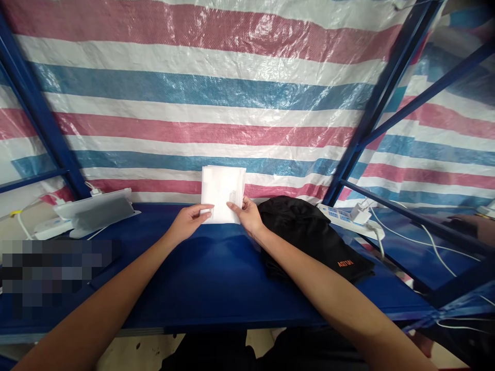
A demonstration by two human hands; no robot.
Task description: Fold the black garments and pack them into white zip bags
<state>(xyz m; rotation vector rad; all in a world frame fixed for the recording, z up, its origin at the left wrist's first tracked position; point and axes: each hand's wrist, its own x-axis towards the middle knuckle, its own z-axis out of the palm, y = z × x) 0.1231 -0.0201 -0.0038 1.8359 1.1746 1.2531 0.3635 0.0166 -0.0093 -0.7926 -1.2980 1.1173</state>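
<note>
Both hands hold up a thin stack of white, slightly see-through sheets or flat bags (220, 188) above the table's far side. Some small grey print shows near its right edge. My left hand (191, 216) pinches the lower left corner between thumb and fingers. At the lower right, my right hand (249, 214) grips the edge, its thumb lying on the front face and its fingers mostly behind. Close by my right forearm lies a folded black garment (305, 226) with orange lettering, partly covered by that arm.
The blue table (216, 278) runs beneath my arms. A white power strip (348, 220) with plugs and cables lies at right. Another strip (52, 228) and a grey tablet-like panel (101, 210) are at left. Blue metal posts (371, 108) frame a striped plastic sheet (209, 93).
</note>
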